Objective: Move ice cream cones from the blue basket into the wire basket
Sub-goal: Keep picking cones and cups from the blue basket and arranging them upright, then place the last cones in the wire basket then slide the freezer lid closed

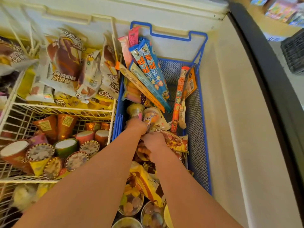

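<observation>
Low in the blue basket (204,112), both hands sit among packets: the left hand (136,127) curls its fingers round a lidded cone (135,111), while the right hand (153,142) curls into wrappers, and what it pinches I cannot tell. Such a cone should be light, crushable and slick-wrapped, so grip the stiff lidded top, not the thin tip. Beyond, leaning ice-pop sleeves (148,68) crowd the lift, and the wire basket (113,112) rim stands to the left, with bare mesh behind the stored cones (65,145)
</observation>
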`<state>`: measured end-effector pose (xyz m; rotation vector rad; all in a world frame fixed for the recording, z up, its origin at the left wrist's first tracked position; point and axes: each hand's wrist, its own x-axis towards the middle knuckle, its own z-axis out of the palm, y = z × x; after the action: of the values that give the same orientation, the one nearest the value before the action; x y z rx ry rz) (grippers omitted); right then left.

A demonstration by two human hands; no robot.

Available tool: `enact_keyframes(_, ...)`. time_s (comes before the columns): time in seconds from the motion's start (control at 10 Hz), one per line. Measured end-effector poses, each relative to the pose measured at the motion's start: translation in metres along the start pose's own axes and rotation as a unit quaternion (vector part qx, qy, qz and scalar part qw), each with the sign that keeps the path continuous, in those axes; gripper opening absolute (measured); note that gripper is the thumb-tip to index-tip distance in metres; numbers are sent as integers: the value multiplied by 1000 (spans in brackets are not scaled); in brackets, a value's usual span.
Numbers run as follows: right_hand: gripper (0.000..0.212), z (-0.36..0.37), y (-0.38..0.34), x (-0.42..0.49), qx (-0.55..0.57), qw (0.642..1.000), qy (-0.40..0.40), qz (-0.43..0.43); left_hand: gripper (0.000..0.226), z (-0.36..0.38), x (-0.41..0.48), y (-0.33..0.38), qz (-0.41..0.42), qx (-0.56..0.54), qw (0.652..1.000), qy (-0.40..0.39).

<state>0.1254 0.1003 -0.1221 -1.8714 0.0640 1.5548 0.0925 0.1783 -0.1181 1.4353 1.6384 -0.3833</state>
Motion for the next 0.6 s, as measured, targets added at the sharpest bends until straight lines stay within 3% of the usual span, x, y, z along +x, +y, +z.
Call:
enact_keyframes(0.2,13,-17,-3,-9,66,997,-32,6,36,0,-2,-11,-34,-162,985,-49)
enact_keyframes(0.4,9,-45,5,-54,64,995,-71,-17,25,-26,-63,-7,-86,-288,948,-107)
enact_keyframes(0.6,8,-46,13,-108,64,989,-98,-92,19,-45,-131,-30,-10,-424,900,-95)
